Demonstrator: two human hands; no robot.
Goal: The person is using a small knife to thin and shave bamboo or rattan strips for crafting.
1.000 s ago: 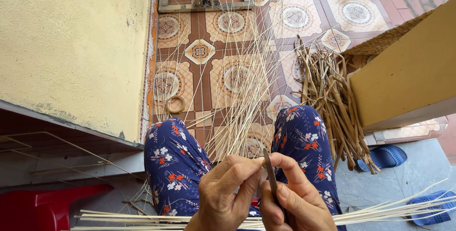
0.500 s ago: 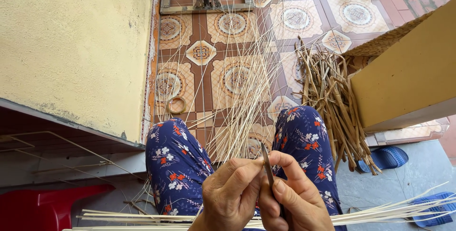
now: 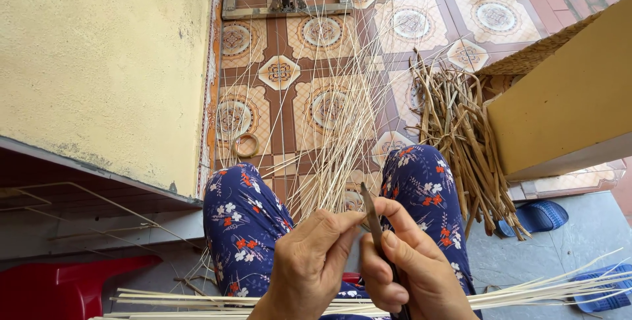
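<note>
Pale bamboo slivers [image 3: 342, 129] fan out from the lap across the patterned tile floor [image 3: 421, 24], their near ends gathered just above the hands between the knees in blue floral trousers [image 3: 243, 228]. The right hand [image 3: 411, 270] is closed round a dark knife [image 3: 372, 214], blade pointing up and away, thumb lying along it. The left hand [image 3: 309, 264] has its thumb and forefinger pressed together at the blade's foot, seemingly pinching a sliver; the strand itself is too thin to make out there. More slivers, a flat bundle [image 3: 329, 297], lie crosswise under both wrists. To the right a heap of brown cane offcuts [image 3: 461, 135] rests against a cardboard box [image 3: 566, 109], with a blue sandal [image 3: 536, 214] beside it; a small ring [image 3: 246, 145] lies on the tiles near the yellow wall [image 3: 99, 63], and a red stool [image 3: 59, 287] sits at lower left. To do this well, I judge the blade should stay at a shallow angle, edge turned away from the fingers, with the pinch kept close to the blade so the sliver does not buckle or split off line.
</note>
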